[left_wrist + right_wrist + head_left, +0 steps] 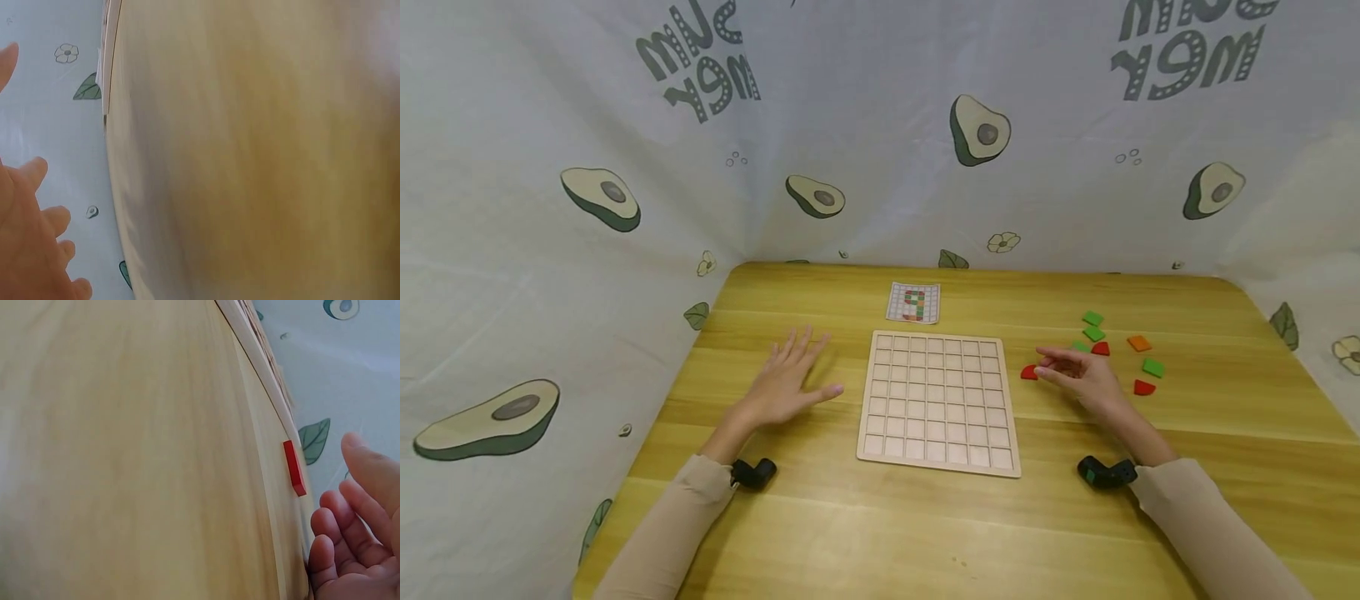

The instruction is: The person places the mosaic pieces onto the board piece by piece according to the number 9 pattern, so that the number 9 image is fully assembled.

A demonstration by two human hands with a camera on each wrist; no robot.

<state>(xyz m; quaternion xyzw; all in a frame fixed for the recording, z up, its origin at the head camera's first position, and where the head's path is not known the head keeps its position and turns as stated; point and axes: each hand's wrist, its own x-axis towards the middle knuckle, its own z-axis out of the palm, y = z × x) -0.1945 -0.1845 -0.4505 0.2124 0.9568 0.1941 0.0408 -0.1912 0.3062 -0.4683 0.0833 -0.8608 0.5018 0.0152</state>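
My left hand (786,379) is spread over the table to the left of the wooden grid board (937,403), fingers straight and holding nothing. In the left wrist view, part of that hand (31,231) shows at the left edge. My right hand (1086,379) hovers right of the board, fingers loosely bent and thumb apart. Just beyond its fingertips lies a red quarter-round piece (1028,372), close to the board's right edge. The right wrist view shows this red piece (295,467) on the table and nothing between the thumb and fingers of the hand (359,537).
Behind the board lies a small pattern card (913,302) with a coloured figure on a grid. Scattered around and beyond my right hand are several green pieces (1153,367), an orange piece (1139,343) and red pieces (1144,388). A printed cloth (887,125) hangs behind the table.
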